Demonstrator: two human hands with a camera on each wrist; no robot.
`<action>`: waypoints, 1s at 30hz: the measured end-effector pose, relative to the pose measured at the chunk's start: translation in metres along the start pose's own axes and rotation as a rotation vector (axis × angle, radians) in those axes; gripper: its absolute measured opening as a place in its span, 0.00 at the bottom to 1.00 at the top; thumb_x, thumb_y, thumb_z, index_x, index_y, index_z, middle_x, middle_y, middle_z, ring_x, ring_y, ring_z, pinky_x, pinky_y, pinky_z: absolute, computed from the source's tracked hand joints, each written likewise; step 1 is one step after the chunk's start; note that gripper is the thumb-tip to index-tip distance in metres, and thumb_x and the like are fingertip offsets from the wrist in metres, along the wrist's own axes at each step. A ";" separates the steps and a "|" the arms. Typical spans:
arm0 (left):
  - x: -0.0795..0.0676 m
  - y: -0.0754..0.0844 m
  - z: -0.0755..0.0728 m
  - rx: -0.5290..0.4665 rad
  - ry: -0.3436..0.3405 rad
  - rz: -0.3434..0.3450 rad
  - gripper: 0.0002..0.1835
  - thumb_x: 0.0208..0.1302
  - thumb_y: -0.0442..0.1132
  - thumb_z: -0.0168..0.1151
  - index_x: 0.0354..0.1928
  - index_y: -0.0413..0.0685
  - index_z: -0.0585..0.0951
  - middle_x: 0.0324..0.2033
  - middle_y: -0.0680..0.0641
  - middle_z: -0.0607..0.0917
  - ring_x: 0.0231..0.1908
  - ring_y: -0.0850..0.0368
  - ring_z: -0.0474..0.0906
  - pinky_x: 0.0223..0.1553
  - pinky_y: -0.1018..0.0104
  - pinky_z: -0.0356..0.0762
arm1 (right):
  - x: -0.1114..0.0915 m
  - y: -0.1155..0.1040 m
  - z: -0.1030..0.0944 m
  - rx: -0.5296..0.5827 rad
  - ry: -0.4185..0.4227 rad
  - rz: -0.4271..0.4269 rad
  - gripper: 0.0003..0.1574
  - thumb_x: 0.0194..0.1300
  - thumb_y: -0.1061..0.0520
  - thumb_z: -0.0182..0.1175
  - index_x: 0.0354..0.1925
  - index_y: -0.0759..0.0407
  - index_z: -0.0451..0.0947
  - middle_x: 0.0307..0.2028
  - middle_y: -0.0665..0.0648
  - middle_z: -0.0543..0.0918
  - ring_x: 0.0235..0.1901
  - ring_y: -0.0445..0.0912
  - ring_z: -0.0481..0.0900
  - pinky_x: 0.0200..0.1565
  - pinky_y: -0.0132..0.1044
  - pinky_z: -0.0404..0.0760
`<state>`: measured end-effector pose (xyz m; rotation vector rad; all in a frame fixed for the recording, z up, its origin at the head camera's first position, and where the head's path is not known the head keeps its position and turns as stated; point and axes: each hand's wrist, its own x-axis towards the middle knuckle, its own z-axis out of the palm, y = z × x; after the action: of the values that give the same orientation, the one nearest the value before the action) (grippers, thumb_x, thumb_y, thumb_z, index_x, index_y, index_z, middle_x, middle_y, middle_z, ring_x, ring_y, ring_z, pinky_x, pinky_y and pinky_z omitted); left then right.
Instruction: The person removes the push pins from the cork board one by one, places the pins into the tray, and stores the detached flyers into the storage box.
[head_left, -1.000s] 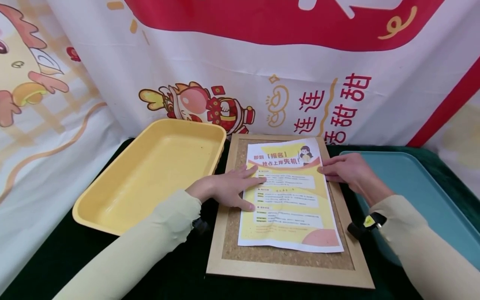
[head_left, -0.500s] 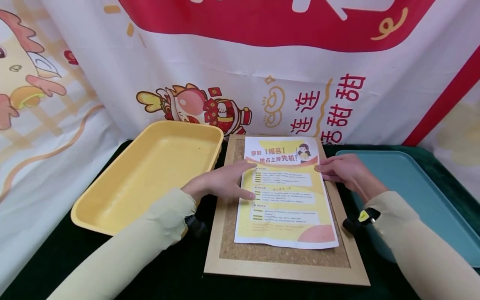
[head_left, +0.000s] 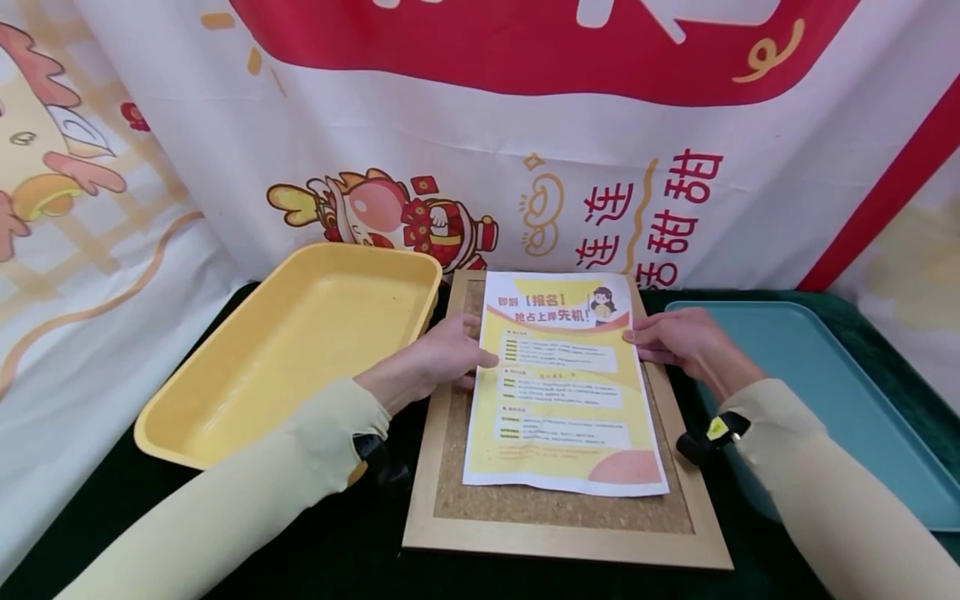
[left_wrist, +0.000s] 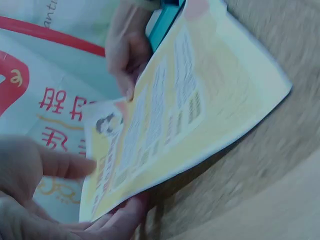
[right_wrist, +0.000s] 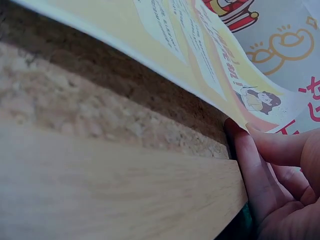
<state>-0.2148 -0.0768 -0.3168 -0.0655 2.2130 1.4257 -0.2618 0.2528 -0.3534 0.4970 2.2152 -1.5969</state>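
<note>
A yellow printed flyer (head_left: 558,417) lies over a wood-framed cork board (head_left: 562,517), its edges lifted off the cork in both wrist views. My left hand (head_left: 450,354) is at the flyer's left edge, thumb over the front and fingers (left_wrist: 122,217) under the sheet. On the opposite edge, my right hand (head_left: 690,342) pinches the paper between thumb and fingers, near the upper part. The right wrist view shows that pinch beside the printed figure, with the right fingers (right_wrist: 250,170) next to the wooden frame. Part of the left fingers is hidden behind the paper.
To the left stands a yellow tray (head_left: 300,333), and on the right a blue tray (head_left: 795,358), partly behind the right arm. A dark green cloth (head_left: 315,550) covers the table. Behind everything hangs a printed white and red banner (head_left: 450,125).
The left hand has drawn back from lying spread on the flyer to its left edge, fingers now beneath it. The right hand keeps its hold. The view has shifted slightly.
</note>
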 end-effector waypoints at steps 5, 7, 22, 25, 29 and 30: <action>-0.014 -0.004 0.009 -0.133 0.101 -0.006 0.41 0.70 0.24 0.59 0.82 0.44 0.55 0.63 0.37 0.83 0.48 0.51 0.89 0.36 0.65 0.84 | 0.000 -0.002 0.002 -0.005 0.010 0.005 0.39 0.73 0.54 0.69 0.76 0.63 0.70 0.31 0.43 0.88 0.33 0.37 0.91 0.44 0.31 0.88; -0.021 -0.006 0.013 -0.167 0.117 0.003 0.40 0.69 0.23 0.59 0.80 0.43 0.58 0.62 0.37 0.84 0.46 0.51 0.89 0.35 0.65 0.83 | 0.000 -0.003 0.002 -0.005 0.012 0.008 0.39 0.74 0.54 0.68 0.76 0.63 0.70 0.31 0.43 0.88 0.33 0.37 0.91 0.44 0.30 0.88; -0.034 -0.023 0.021 -0.333 0.173 0.058 0.26 0.70 0.22 0.60 0.69 0.34 0.74 0.57 0.34 0.89 0.46 0.52 0.89 0.41 0.64 0.85 | 0.001 -0.001 0.000 0.026 -0.012 0.027 0.42 0.73 0.55 0.69 0.78 0.64 0.66 0.29 0.44 0.89 0.32 0.36 0.91 0.43 0.31 0.89; -0.033 -0.024 0.020 -0.326 0.188 0.068 0.25 0.69 0.21 0.59 0.68 0.32 0.75 0.57 0.33 0.88 0.44 0.53 0.88 0.38 0.66 0.83 | 0.001 -0.002 0.001 0.028 -0.012 0.032 0.43 0.72 0.55 0.70 0.78 0.63 0.67 0.28 0.42 0.89 0.32 0.36 0.91 0.42 0.30 0.89; -0.031 -0.026 0.017 -0.323 0.205 0.076 0.27 0.66 0.19 0.56 0.68 0.30 0.75 0.57 0.31 0.88 0.42 0.54 0.87 0.35 0.67 0.82 | 0.001 -0.004 0.003 0.030 -0.009 0.036 0.43 0.71 0.55 0.71 0.77 0.62 0.68 0.27 0.42 0.90 0.31 0.35 0.91 0.41 0.30 0.88; -0.031 -0.026 0.016 -0.326 0.209 0.076 0.27 0.66 0.19 0.56 0.68 0.30 0.75 0.57 0.31 0.88 0.41 0.55 0.87 0.35 0.67 0.82 | 0.000 -0.005 0.003 0.034 -0.008 0.035 0.42 0.71 0.55 0.71 0.77 0.63 0.69 0.27 0.42 0.90 0.30 0.35 0.91 0.41 0.30 0.88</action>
<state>-0.1736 -0.0816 -0.3302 -0.2553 2.1396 1.8866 -0.2641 0.2482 -0.3508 0.5348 2.1653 -1.6181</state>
